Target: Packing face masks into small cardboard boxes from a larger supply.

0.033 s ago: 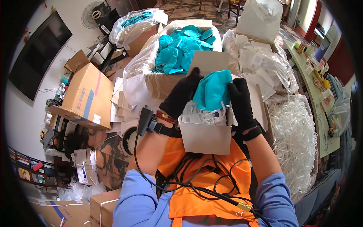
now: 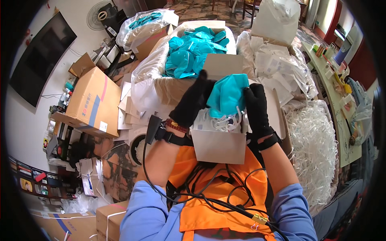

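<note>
Between my two black-gloved hands is a soft teal fabric piece (image 2: 227, 96), folded and creased. My left hand (image 2: 193, 100) closes on its left edge, with one finger sticking up. My right hand (image 2: 256, 104) pinches its right edge, fingers curled. The piece hangs over an open white carton (image 2: 218, 144) in front of my body. White straps (image 2: 227, 123) and a clear plastic packet show inside that carton; the lower contents are hidden. Behind the carton, a large plastic-lined box holds a heap of similar teal pieces (image 2: 185, 60).
At right stand a box of tangled white straps (image 2: 313, 144) and a lined box of white packets (image 2: 277, 66). A brown carton (image 2: 90, 100) sits at left. Black cables (image 2: 201, 196) cross my orange apron (image 2: 217, 209). A long pale table (image 2: 333, 100) runs along the far right.
The teal piece has shifted slightly to the right. My left hand has turned a little, its raised finger moving left; my right hand has barely moved.
</note>
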Tool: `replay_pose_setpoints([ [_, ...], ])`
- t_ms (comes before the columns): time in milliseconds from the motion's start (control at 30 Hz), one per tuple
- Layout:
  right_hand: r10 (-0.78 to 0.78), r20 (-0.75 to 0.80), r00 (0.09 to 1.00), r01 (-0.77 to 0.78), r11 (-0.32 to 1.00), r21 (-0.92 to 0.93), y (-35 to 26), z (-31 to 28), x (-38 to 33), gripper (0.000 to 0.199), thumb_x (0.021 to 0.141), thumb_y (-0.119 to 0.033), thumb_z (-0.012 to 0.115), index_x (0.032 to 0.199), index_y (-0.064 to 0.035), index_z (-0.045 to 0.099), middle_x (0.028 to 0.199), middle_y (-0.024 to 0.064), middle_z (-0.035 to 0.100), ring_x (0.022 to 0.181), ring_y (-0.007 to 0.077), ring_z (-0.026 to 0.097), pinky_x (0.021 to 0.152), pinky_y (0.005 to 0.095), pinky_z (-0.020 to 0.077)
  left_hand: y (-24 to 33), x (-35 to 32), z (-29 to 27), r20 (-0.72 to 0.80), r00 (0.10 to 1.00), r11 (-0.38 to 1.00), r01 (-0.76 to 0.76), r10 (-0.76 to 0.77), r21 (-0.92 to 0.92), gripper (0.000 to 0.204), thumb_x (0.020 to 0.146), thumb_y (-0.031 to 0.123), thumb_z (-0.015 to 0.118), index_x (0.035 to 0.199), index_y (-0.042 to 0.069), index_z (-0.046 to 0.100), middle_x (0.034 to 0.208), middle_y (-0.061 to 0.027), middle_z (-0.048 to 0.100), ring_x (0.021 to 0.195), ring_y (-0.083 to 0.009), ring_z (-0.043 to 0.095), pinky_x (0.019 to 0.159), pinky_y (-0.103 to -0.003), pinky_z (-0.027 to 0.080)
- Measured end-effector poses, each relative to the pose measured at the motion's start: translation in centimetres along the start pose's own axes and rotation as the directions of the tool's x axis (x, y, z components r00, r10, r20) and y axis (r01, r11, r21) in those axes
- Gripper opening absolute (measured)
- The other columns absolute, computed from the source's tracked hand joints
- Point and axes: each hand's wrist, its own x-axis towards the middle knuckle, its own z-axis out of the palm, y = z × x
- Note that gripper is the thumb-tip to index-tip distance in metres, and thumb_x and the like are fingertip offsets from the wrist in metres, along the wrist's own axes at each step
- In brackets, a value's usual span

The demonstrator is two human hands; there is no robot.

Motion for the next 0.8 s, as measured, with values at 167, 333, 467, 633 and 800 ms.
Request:
replay_pose_setpoints([
  [167,0.045,-0.19,0.981,-0.042,0.999,0.02,1.2,0.5,-0.1,0.023,0.089,-0.017,0.057,0.1,0.0023,0.052,0.086,0.0141,0.063,0.074,0.0215,0.06,0.067,0.0351,0.0488,-3.0,-2.4,4.0,-0.038,0.986,0.987,-0.162,0.162,-0.004,0.048,0.096,0.036,0.055,0.129,0.002,0.051,0.103,-0.0031,0.062,0.09,-0.0086,0.057,0.079,-0.024,0.047],
  [333,-0.104,-0.19,0.976,0.069,0.981,-0.18,-0.2,1.9,-1.7,0.025,0.088,-0.019,0.06,0.099,0.0022,0.051,0.085,0.0165,0.063,0.072,0.0235,0.062,0.065,0.0371,0.0494,-7.3,-1.0,4.4,-0.207,0.886,0.838,-0.284,0.416,0.466,0.022,0.088,0.019,0.068,0.102,0.003,0.064,0.087,0.0011,0.062,0.076,-0.0077,0.056,0.068,-0.025,0.046],
  [467,0.416,0.088,0.905,-0.425,0.891,0.16,-4.4,0.4,-2.5,0.031,0.086,-0.023,0.068,0.103,-0.0001,0.056,0.084,0.0114,0.065,0.071,0.018,0.062,0.057,0.0274,0.0476,-6.6,-0.9,3.8,-0.302,0.891,0.937,-0.291,0.339,0.193,0.016,0.091,0.018,0.065,0.097,0.004,0.066,0.083,0.0004,0.063,0.076,-0.0074,0.058,0.067,-0.026,0.047],
  [633,0.437,0.639,0.633,-0.632,0.768,0.1,-4.6,-2.4,-3.9,0.026,0.091,-0.032,0.063,0.084,-0.0078,0.061,0.057,-0.0044,0.045,0.045,0.0068,0.04,0.043,0.0228,0.0306,-6.2,-1.6,4.0,-0.327,0.9,0.922,-0.17,0.29,0.349,0.023,0.095,0.024,0.058,0.091,0.003,0.065,0.066,-0.0039,0.059,0.055,-0.0122,0.059,0.047,-0.029,0.043],
  [800,0.307,0.626,0.717,-0.688,0.46,0.562,-4.4,-3.0,-5.3,0.022,0.098,-0.028,0.052,0.083,-0.0122,0.059,0.06,-0.0072,0.042,0.053,0.0058,0.041,0.05,0.0195,0.0307,-7.7,-2.7,4.4,-0.27,0.886,0.839,-0.203,0.377,0.506,0.037,0.095,0.037,0.056,0.079,0.004,0.061,0.051,-0.0039,0.048,0.046,-0.0125,0.054,0.041,-0.029,0.04],
])
